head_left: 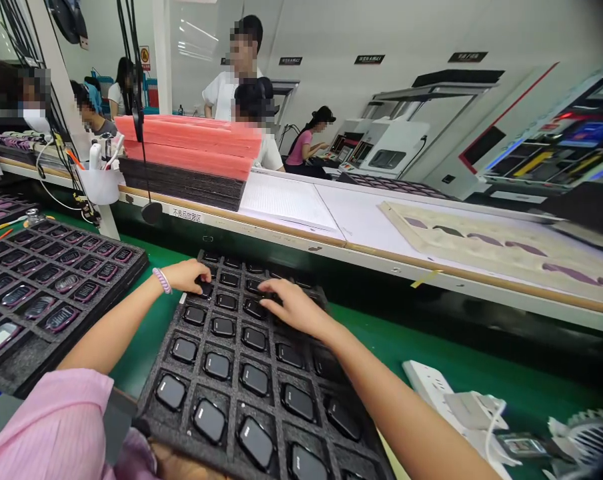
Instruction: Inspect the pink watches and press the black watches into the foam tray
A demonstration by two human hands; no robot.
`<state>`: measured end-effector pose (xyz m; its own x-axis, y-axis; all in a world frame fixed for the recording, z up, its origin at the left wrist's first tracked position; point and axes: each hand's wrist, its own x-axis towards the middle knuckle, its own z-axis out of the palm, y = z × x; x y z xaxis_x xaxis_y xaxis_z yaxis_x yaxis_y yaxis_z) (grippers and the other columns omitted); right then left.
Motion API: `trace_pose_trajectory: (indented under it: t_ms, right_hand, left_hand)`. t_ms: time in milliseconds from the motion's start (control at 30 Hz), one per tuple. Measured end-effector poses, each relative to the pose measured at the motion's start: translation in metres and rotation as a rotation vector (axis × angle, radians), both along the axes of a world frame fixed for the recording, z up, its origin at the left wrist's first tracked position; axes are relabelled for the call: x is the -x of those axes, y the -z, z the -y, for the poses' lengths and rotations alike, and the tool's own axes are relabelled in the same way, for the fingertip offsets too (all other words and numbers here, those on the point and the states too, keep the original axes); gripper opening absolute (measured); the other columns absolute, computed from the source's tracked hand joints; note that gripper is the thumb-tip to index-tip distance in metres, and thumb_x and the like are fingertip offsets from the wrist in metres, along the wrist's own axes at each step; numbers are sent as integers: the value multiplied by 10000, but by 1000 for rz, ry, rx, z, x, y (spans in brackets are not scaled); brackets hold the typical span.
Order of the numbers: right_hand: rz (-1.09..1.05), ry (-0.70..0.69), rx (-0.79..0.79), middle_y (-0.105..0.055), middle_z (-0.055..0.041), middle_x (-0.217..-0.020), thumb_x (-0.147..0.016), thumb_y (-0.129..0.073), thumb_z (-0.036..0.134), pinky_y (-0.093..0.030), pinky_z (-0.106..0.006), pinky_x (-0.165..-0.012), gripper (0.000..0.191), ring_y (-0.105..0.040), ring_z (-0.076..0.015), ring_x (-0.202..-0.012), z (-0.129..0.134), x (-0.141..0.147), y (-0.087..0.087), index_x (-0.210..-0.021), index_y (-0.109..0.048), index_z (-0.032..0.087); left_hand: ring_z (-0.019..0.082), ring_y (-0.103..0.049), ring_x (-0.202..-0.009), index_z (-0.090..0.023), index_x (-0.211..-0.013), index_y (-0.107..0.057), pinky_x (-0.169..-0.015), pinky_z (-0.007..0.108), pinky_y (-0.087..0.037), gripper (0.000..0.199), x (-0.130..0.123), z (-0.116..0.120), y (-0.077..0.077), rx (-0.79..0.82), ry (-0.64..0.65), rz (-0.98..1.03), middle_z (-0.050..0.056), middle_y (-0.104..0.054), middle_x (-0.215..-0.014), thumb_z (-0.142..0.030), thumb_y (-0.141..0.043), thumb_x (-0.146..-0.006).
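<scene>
A dark foam tray (181, 417) tilts before me, its compartments holding several black square-faced watch bodies (255, 378). My left hand (187, 275), with a braided band at the wrist, reaches the tray's far left part. Its finger and thumb are bent around a watch body (205, 291) there, partly hidden by the fingers. Over the far middle of the tray is my right hand (294, 305), thumb and fingers apart. Its tips are by another watch body (254, 307), seemingly touching it; no grip shows. My right forearm covers some compartments on the right.
Another foam tray (126, 267) with purple-rimmed watch bodies lies left. A shelf (331, 243) crosses ahead, carrying red foam sheets (191, 143), a white cup of tools (100, 185) and a beige tray (481, 247). A power strip (434, 387) lies right. Several people work beyond.
</scene>
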<state>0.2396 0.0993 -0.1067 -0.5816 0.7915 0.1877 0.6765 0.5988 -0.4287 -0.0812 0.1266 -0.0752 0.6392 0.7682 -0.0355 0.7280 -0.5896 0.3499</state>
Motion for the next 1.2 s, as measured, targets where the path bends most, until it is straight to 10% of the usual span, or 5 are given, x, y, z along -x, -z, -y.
trace_pose_trajectory:
  t_ms: [233, 1200]
  right_hand:
    - [123, -156, 11, -680, -75, -1109, -847, -723, 170, -419, -455, -942, 268, -597, -283, -1064, 2, 77, -3, -1090, -620, 218]
    - [-88, -62, 140, -644, -44, -1105, -768, -733, 90, -406, -429, -954, 383, -554, -253, -1011, -2, 73, 17, -1076, -557, 236]
  left_hand:
    - [257, -525, -1072, -204, -1067, -658, -951, 341, -415, 371, 3, 28, 25, -92, -100, 68, 50, -669, -1097, -138, -818, -739]
    - [216, -534, -1113, -211, -1059, -600, -975, 317, -423, 409, 10, 24, 34, 67, -148, 277, 18, -643, -1107, -146, -835, -732]
